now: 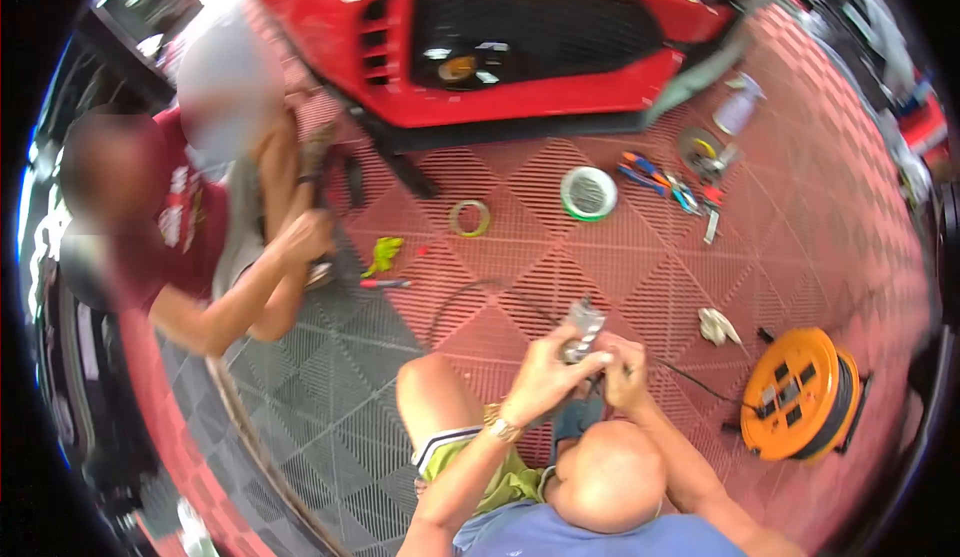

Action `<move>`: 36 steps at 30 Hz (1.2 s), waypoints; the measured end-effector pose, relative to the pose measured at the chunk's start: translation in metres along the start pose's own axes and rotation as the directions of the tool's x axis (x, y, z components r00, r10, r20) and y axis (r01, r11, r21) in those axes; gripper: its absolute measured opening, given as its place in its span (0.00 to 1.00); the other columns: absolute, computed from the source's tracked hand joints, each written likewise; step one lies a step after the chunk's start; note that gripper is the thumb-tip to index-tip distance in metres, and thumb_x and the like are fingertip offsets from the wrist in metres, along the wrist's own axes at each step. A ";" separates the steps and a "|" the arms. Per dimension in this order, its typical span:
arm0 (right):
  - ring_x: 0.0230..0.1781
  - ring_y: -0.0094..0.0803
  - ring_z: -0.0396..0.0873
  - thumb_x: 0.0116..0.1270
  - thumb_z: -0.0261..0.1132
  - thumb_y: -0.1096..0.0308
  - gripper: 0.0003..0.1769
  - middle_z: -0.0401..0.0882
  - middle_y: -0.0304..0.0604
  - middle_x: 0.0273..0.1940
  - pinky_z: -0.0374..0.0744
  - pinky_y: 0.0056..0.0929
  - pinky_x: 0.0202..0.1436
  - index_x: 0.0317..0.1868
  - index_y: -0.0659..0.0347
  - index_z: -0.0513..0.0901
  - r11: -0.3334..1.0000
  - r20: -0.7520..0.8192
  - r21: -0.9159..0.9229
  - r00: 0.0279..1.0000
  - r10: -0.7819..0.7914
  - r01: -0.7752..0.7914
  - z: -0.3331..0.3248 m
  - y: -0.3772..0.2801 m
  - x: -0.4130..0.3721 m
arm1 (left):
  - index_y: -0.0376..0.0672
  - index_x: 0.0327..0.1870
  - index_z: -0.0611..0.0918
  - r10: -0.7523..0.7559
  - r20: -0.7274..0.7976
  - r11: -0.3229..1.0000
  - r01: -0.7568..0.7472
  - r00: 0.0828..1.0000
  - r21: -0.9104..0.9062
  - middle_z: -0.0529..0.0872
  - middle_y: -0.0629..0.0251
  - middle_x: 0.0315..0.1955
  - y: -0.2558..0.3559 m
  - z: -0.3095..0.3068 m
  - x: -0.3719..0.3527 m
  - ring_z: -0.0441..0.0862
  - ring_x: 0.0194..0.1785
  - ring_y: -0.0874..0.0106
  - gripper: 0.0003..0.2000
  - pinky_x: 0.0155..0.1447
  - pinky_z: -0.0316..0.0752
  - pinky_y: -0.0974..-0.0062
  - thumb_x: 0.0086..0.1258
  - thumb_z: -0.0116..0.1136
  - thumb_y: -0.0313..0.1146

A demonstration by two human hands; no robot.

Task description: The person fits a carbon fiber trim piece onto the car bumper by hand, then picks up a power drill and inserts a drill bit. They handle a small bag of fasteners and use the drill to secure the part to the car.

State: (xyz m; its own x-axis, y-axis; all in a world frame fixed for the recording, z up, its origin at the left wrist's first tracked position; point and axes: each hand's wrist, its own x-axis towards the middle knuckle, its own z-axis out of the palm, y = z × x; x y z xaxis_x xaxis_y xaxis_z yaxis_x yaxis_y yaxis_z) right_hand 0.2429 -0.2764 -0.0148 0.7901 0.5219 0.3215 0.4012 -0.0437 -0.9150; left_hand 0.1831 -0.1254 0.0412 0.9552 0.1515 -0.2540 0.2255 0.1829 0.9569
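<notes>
My left hand point(540, 372), with a watch at its wrist, is closed around a small silver-grey metallic piece point(584, 325) that sticks up past the fingers. Close beside it, my right hand point(627, 372) has its fingers curled together. Whatever lies in those fingers is hidden. A dark cable point(705, 382) runs from near my right hand to the orange cable reel point(795, 397). Another thin dark line point(460, 292) arcs over the floor to the left of my hands. Both hands are above my bent legs.
A co-worker point(190, 207) crouches at the left, hands together. Ahead stands a red car bumper point(520, 107). On the tiled floor lie a tape roll point(469, 219), a white tub point(588, 194), several hand tools point(655, 175), a spray bottle point(738, 107) and a crumpled white cloth point(717, 326).
</notes>
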 end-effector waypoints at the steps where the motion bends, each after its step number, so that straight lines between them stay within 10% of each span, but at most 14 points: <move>1: 0.24 0.39 0.74 0.71 0.56 0.67 0.16 0.71 0.45 0.22 0.71 0.34 0.31 0.25 0.65 0.75 0.999 -0.039 -0.038 0.999 0.018 -0.019 -0.016 0.002 0.002 | 0.39 0.36 0.78 0.032 -0.128 0.999 -0.035 0.991 -0.017 0.80 0.70 0.24 -0.012 -0.002 0.000 0.76 0.25 0.82 0.11 0.29 0.72 0.81 0.64 0.66 0.36; 3: 0.23 0.47 0.70 0.65 0.60 0.69 0.13 0.69 0.48 0.22 0.70 0.40 0.31 0.23 0.63 0.72 0.941 0.140 -0.179 0.954 -0.265 0.288 -0.048 0.009 0.006 | 0.41 0.32 0.73 -0.015 -0.283 0.968 -0.057 0.959 -0.245 0.77 0.66 0.21 -0.032 -0.040 0.003 0.76 0.22 0.76 0.09 0.29 0.75 0.77 0.71 0.57 0.35; 7: 0.29 0.50 0.74 0.61 0.66 0.61 0.15 0.75 0.49 0.25 0.72 0.46 0.36 0.23 0.62 0.74 0.673 0.042 -0.740 0.999 0.033 0.009 -0.130 0.093 -0.007 | 0.41 0.33 0.72 -0.041 -0.325 0.915 -0.095 0.945 -0.392 0.75 0.62 0.19 -0.018 -0.083 -0.008 0.75 0.23 0.72 0.12 0.27 0.75 0.75 0.75 0.51 0.39; 8: 0.36 0.52 0.75 0.59 0.66 0.61 0.13 0.77 0.52 0.31 0.72 0.48 0.44 0.29 0.63 0.75 0.610 0.008 -0.770 0.954 0.299 -0.185 -0.153 0.100 -0.007 | 0.41 0.34 0.73 -0.015 -0.285 0.913 -0.103 0.958 -0.395 0.76 0.62 0.20 -0.012 -0.091 -0.009 0.76 0.24 0.72 0.09 0.27 0.75 0.75 0.74 0.52 0.35; 10: 0.53 0.54 0.72 0.57 0.68 0.62 0.28 0.74 0.60 0.50 0.68 0.45 0.63 0.55 0.67 0.72 0.268 0.058 -0.962 0.935 0.351 -0.041 -0.179 0.109 -0.017 | 0.40 0.33 0.73 -0.024 -0.284 0.941 -0.075 0.958 -0.331 0.76 0.62 0.20 -0.002 -0.104 -0.008 0.76 0.23 0.72 0.10 0.28 0.75 0.76 0.74 0.53 0.35; 12: 0.59 0.53 0.71 0.57 0.67 0.61 0.33 0.73 0.59 0.57 0.66 0.44 0.67 0.61 0.67 0.71 0.282 0.127 -0.958 0.951 0.282 0.045 -0.159 0.094 -0.003 | 0.40 0.33 0.71 -0.083 -0.223 0.986 0.048 0.971 -0.157 0.74 0.62 0.19 0.011 -0.119 -0.008 0.74 0.23 0.72 0.15 0.28 0.73 0.74 0.75 0.51 0.43; 14: 0.65 0.50 0.68 0.57 0.70 0.60 0.36 0.70 0.60 0.62 0.65 0.43 0.69 0.62 0.68 0.69 0.819 0.322 -0.536 0.847 0.423 -0.205 -0.094 0.067 0.015 | 0.41 0.34 0.72 -0.202 -0.170 0.965 0.166 0.964 -0.205 0.75 0.62 0.21 0.014 -0.133 -0.002 0.74 0.24 0.72 0.14 0.31 0.74 0.72 0.75 0.51 0.44; 16: 0.66 0.44 0.67 0.61 0.70 0.58 0.39 0.69 0.56 0.64 0.65 0.40 0.69 0.67 0.67 0.65 0.917 0.647 -0.187 0.659 0.385 -0.352 -0.013 0.022 0.035 | 0.42 0.35 0.73 -0.303 -0.131 0.909 0.245 0.944 -0.337 0.76 0.63 0.21 0.020 -0.134 0.009 0.74 0.24 0.72 0.16 0.31 0.75 0.72 0.75 0.51 0.47; 20: 0.60 0.37 0.71 0.57 0.74 0.56 0.45 0.72 0.51 0.59 0.69 0.36 0.64 0.68 0.67 0.60 0.554 0.802 0.413 0.577 0.154 -0.723 0.114 0.019 0.022 | 0.44 0.39 0.77 -0.413 -0.141 0.806 0.290 0.900 -0.516 0.78 0.65 0.22 -0.004 -0.144 0.025 0.77 0.26 0.72 0.19 0.33 0.77 0.71 0.72 0.52 0.53; 22: 0.57 0.34 0.73 0.57 0.74 0.56 0.43 0.73 0.47 0.57 0.71 0.34 0.62 0.66 0.65 0.63 0.453 0.813 0.383 0.526 0.247 -0.805 0.132 0.028 0.021 | 0.45 0.43 0.76 -0.446 -0.350 0.857 0.281 0.824 -0.432 0.80 0.64 0.27 -0.014 -0.152 0.027 0.79 0.30 0.71 0.19 0.36 0.78 0.72 0.70 0.55 0.54; 26: 0.50 0.28 0.76 0.58 0.74 0.58 0.35 0.77 0.40 0.50 0.75 0.30 0.56 0.62 0.60 0.69 0.284 0.799 0.359 0.450 0.399 -0.889 0.157 0.046 0.043 | 0.35 0.63 0.66 0.202 -0.610 0.762 0.269 0.766 0.590 0.81 0.51 0.51 -0.049 -0.193 -0.006 0.80 0.54 0.64 0.31 0.57 0.75 0.66 0.68 0.61 0.48; 32: 0.42 0.28 0.80 0.61 0.71 0.52 0.30 0.80 0.38 0.46 0.80 0.34 0.46 0.59 0.56 0.73 -0.062 0.894 0.270 0.226 0.386 -0.961 0.200 0.062 0.069 | 0.35 0.60 0.71 -0.441 -0.094 0.531 0.344 0.892 0.774 0.82 0.47 0.48 0.048 -0.125 -0.136 0.80 0.53 0.50 0.29 0.55 0.75 0.60 0.67 0.59 0.49; 36: 0.47 0.31 0.81 0.60 0.72 0.53 0.28 0.81 0.40 0.50 0.80 0.38 0.49 0.56 0.59 0.76 -0.233 0.937 0.170 0.084 0.340 -0.957 0.227 0.061 0.082 | 0.37 0.56 0.73 -0.434 -0.048 0.371 0.227 0.900 0.900 0.81 0.53 0.45 0.083 -0.065 -0.171 0.79 0.49 0.56 0.26 0.52 0.74 0.62 0.62 0.62 0.43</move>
State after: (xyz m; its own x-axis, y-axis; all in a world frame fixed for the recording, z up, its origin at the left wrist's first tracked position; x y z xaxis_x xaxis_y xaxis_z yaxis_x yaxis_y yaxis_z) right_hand 0.2272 -0.0431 -0.0994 -0.2316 0.8270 -0.5122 -0.9289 -0.3443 -0.1360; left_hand 0.0258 -0.0733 0.1555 0.7522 0.1033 -0.6508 0.4729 -0.7724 0.4240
